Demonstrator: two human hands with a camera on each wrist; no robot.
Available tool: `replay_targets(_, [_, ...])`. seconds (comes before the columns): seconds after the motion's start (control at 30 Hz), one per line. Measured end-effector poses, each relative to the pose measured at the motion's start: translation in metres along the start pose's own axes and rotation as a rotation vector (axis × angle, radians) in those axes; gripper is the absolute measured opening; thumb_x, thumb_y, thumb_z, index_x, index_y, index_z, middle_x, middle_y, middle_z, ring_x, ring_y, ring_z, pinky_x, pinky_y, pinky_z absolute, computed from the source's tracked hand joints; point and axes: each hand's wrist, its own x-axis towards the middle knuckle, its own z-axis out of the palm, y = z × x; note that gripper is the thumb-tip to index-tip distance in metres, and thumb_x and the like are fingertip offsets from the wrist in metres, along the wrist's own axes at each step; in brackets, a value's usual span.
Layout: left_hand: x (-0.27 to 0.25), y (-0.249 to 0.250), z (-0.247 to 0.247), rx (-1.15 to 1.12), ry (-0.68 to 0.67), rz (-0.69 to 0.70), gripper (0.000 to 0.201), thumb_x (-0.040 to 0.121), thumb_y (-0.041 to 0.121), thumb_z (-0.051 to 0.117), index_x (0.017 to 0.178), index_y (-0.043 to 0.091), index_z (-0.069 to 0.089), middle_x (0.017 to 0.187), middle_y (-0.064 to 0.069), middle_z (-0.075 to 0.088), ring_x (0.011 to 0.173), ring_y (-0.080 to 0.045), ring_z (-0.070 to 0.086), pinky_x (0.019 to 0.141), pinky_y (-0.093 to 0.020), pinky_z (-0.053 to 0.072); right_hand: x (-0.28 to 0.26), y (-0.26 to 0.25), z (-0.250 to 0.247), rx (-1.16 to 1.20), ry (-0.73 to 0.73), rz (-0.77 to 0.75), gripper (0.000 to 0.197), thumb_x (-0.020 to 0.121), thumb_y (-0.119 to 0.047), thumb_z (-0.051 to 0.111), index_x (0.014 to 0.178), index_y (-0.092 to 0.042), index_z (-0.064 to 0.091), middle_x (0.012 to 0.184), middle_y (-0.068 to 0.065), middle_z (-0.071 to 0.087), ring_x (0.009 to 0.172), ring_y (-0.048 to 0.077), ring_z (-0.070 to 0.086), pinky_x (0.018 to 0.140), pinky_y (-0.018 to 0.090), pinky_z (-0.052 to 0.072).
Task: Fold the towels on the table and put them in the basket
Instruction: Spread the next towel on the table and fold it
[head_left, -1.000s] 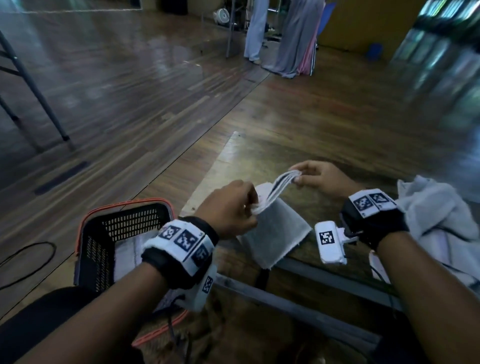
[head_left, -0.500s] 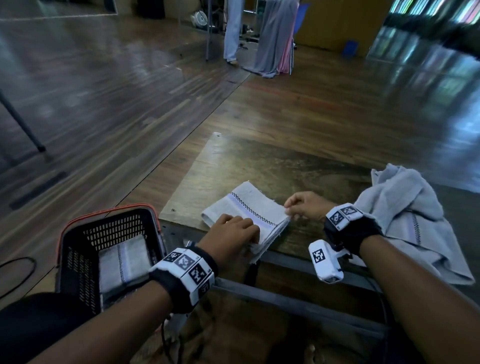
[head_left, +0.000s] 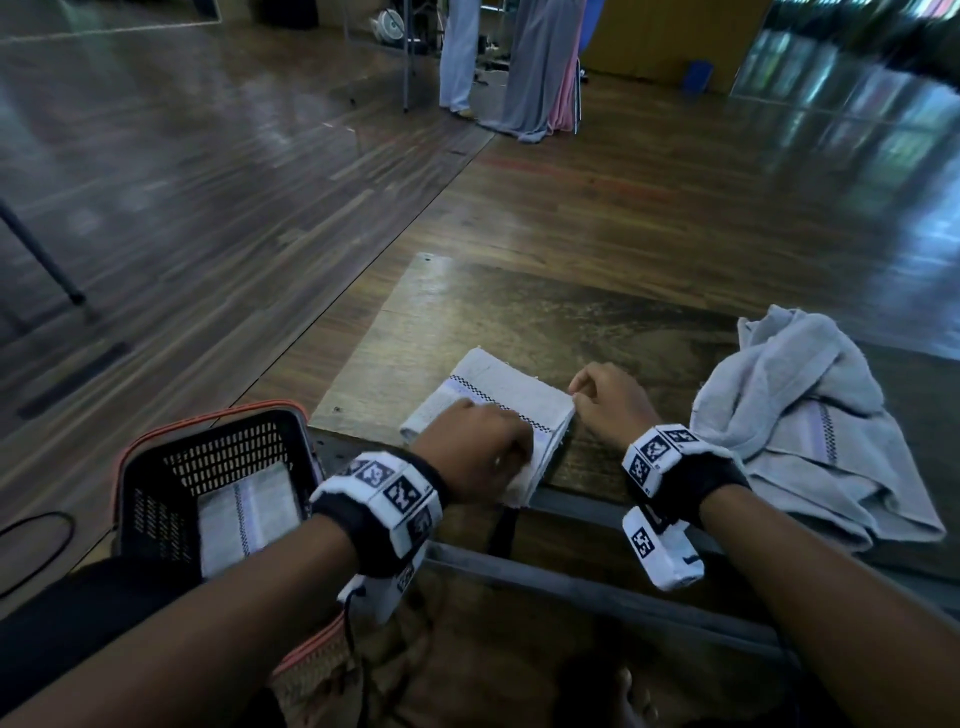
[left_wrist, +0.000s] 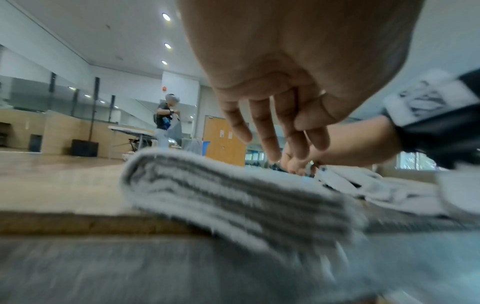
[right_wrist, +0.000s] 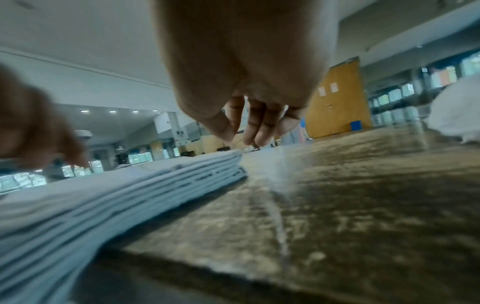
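A folded grey towel (head_left: 498, 384) with a checkered stripe lies flat at the near edge of the wooden table (head_left: 519, 312). My left hand (head_left: 483, 447) rests on its near half, fingers (left_wrist: 272, 144) stretched down onto the cloth (left_wrist: 233, 195). My right hand (head_left: 579, 395) is at the towel's right corner. In the right wrist view its fingertips (right_wrist: 244, 137) hang just above that corner (right_wrist: 233, 158) with nothing between them. The black basket (head_left: 208, 421) with an orange rim stands low at the left and holds a folded towel (head_left: 249, 514).
A crumpled pile of grey towels (head_left: 810, 415) lies on the table right of my right wrist. A metal table rail (head_left: 597, 592) runs below the near edge. A cable (head_left: 36, 540) lies on the floor by the basket. A person stands far off.
The towel, held up between both hands a second ago, now lies folded flat on the table. My left hand moved onto its top, and my right hand let go of the corner.
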Motion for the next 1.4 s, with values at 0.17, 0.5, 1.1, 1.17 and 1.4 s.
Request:
replay_targets(0.17, [0.024,-0.042,-0.02,0.111,-0.061,-0.243,0.026,0.091,0.021,0.042,0.112,0.024,0.058,0.124,0.003,0.055,0.111,-0.018,0.053,0.097,-0.039,0.035,-0.046,-0.016,0.009,-0.009,-0.07,-0.249,0.015,0.085,-0.014,0.05,0.092,-0.021,0.061,0.099,-0.003,0.057,0.099,0.019,0.053,0.09,0.043,0.043])
replay_targets(0.5, [0.049,-0.054,0.002,0.088,-0.307,-0.282,0.043,0.093,0.03,0.042,0.136,0.033,0.037,0.139,-0.004,0.039,0.121,-0.031,0.037,0.101,-0.045,0.037,-0.086,0.009,0.008,-0.36,-0.183,-0.488,0.041,0.095,-0.051,0.029,0.127,-0.034,0.048,0.13,-0.014,0.05,0.125,0.012,0.035,0.099,0.038,0.023])
replay_targets(1.1, [0.072,-0.019,0.021,0.183,-0.059,-0.222,0.024,0.086,0.027,0.05,0.109,0.021,0.051,0.113,-0.002,0.052,0.102,-0.023,0.053,0.068,-0.033,0.039,-0.027,0.059,-0.023,-0.343,-0.194,-0.056,0.047,0.09,-0.04,0.05,0.135,-0.035,0.038,0.131,0.001,0.051,0.126,0.024,0.037,0.103,0.047,0.026])
replay_targets(1.17, [0.076,-0.023,0.024,0.163,-0.059,-0.188,0.027,0.09,0.027,0.045,0.116,0.025,0.05,0.12,0.001,0.051,0.109,-0.021,0.05,0.069,-0.032,0.039,-0.023,0.057,-0.024,-0.319,-0.195,-0.041,0.048,0.088,-0.038,0.054,0.133,-0.029,0.042,0.128,0.0,0.055,0.125,0.023,0.041,0.103,0.045,0.026])
replay_targets(1.4, [0.086,-0.03,0.025,0.107,-0.038,-0.225,0.015,0.089,0.028,0.052,0.097,0.025,0.063,0.104,-0.001,0.065,0.092,-0.023,0.061,0.069,-0.033,0.048,-0.017,0.059,-0.032,-0.225,-0.077,-0.106,0.013,0.087,-0.027,0.059,0.097,-0.021,0.065,0.102,0.0,0.066,0.103,0.02,0.055,0.093,0.039,0.04])
